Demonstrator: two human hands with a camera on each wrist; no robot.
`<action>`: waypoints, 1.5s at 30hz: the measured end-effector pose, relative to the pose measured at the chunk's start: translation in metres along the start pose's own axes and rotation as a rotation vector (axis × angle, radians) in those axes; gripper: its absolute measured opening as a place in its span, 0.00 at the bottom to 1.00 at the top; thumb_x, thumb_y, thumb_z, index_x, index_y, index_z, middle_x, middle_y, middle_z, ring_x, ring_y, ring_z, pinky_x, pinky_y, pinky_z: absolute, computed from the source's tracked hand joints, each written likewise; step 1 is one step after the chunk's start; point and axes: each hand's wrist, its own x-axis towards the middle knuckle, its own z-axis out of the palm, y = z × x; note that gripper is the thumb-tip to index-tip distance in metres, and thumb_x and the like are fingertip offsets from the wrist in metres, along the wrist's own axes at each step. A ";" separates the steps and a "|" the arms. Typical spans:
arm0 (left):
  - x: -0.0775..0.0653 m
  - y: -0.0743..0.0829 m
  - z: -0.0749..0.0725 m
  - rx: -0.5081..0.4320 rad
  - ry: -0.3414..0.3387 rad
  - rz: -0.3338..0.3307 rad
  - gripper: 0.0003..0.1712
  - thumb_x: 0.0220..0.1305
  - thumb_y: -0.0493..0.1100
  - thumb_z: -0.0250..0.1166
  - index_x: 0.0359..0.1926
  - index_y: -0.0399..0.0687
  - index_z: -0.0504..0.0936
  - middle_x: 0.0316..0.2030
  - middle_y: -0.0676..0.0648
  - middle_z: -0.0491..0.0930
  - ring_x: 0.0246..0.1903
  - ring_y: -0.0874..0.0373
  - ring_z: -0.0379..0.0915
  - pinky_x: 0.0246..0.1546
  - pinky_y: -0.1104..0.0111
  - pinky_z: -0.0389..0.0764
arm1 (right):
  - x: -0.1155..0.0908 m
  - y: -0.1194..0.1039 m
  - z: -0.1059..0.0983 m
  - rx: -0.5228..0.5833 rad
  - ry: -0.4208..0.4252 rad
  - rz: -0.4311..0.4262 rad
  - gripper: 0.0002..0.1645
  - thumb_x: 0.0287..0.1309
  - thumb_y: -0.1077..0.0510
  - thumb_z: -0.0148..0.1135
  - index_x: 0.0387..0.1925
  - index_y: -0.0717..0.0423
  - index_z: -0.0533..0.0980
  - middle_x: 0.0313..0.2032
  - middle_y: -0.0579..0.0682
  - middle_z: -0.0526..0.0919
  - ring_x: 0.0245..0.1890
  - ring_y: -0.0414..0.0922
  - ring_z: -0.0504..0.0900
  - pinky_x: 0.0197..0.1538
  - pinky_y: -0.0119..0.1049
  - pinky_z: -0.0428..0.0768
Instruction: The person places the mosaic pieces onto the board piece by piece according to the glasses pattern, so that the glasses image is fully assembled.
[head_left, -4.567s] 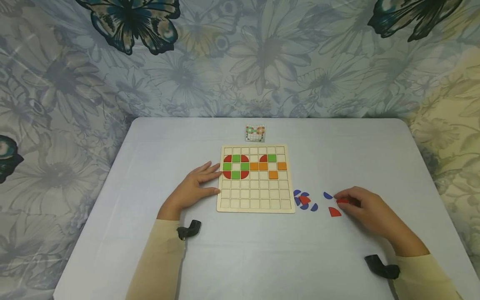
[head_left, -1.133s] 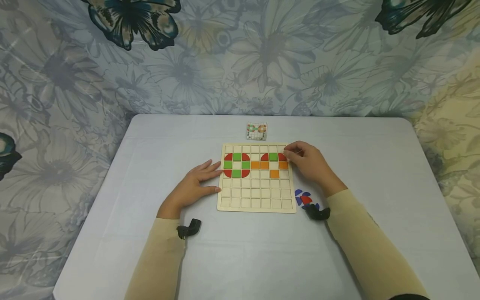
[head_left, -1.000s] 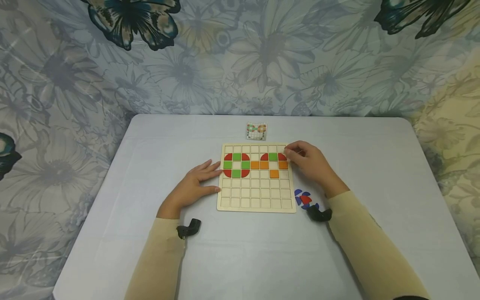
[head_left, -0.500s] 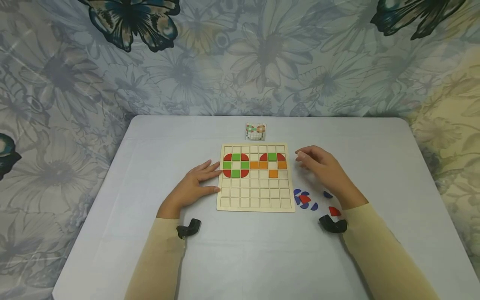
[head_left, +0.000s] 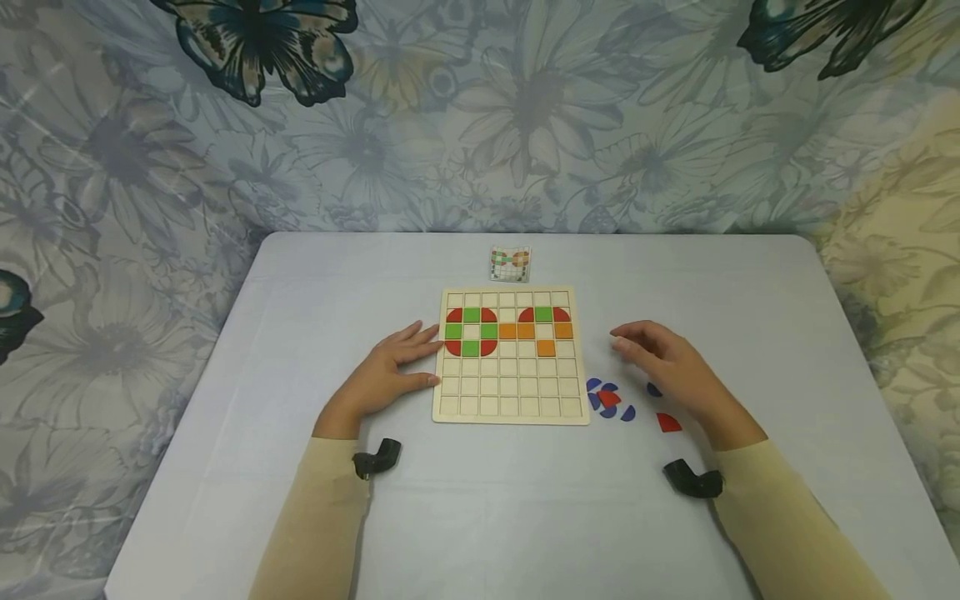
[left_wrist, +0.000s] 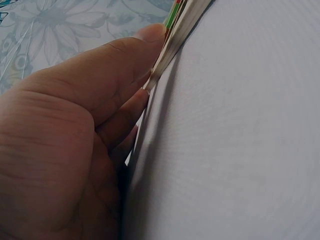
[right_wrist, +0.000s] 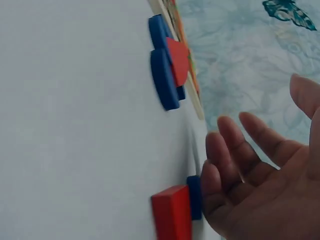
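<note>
A square wooden grid board (head_left: 495,387) lies mid-table, with red, green and orange pieces in its upper cells. My left hand (head_left: 386,371) rests with spread fingers against its left edge; in the left wrist view the thumb (left_wrist: 115,65) touches that edge. To the right of the board my right hand (head_left: 671,367) hovers with relaxed fingers, holding nothing. Below it lie a red quarter-circle piece (head_left: 669,422) and a blue half-circle piece (head_left: 654,389), partly covered by the hand. Close to the board's lower right corner sit several blue half-circles (head_left: 628,413) around another red quarter-circle (head_left: 608,398).
A small pattern card (head_left: 510,263) lies behind the board. The white table (head_left: 480,500) ends at a flower-printed cloth backdrop (head_left: 525,125). Black wrist mounts (head_left: 693,480) stick out from both sleeves.
My right hand carried a red quarter-circle to the board's upper right cell and let go of it. It has since drawn back right and toward me. The left hand stays put.
</note>
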 end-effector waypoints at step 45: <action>-0.001 0.002 -0.001 0.009 0.003 0.027 0.39 0.67 0.54 0.80 0.76 0.59 0.79 0.80 0.64 0.63 0.84 0.56 0.43 0.80 0.41 0.46 | -0.020 0.020 0.015 -0.269 -0.006 -0.090 0.28 0.66 0.60 0.77 0.64 0.63 0.80 0.57 0.59 0.81 0.55 0.58 0.78 0.60 0.60 0.79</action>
